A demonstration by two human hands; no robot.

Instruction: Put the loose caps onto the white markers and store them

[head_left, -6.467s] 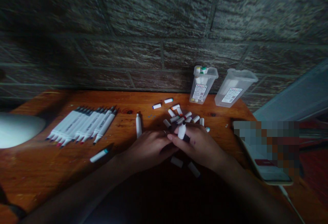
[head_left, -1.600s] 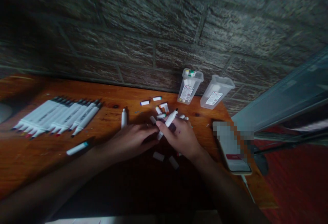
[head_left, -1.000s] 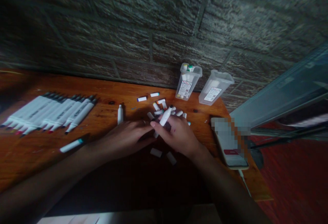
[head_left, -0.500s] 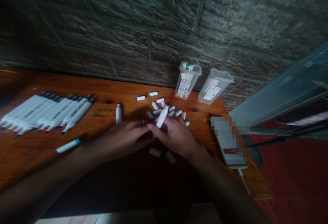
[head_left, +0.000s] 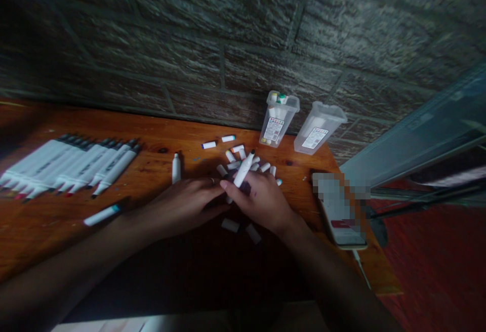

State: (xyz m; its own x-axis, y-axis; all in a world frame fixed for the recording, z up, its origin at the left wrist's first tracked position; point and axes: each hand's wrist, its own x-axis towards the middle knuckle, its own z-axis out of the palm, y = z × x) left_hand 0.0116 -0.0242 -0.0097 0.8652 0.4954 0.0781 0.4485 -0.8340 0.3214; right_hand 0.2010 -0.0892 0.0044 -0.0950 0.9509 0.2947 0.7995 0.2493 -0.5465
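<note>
Head-height view, facing forward, angled down

Held marker [head_left: 244, 168] partly covered by right hand [head_left: 264, 198]. Left of grip, lone marker [head_left: 176, 168]: lower end hidden behind left hand [head_left: 193, 194]. Beyond grip, label [head_left: 274, 129] print too small to read.

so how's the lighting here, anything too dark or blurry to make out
Head view: dim overall, but the white marker in the right hand stands out bright; head view: lower down, two loose caps sit in deep shadow; head view: the print on the container labels is too small to read; head view: blocky pixelation hides part of the phone.
</note>
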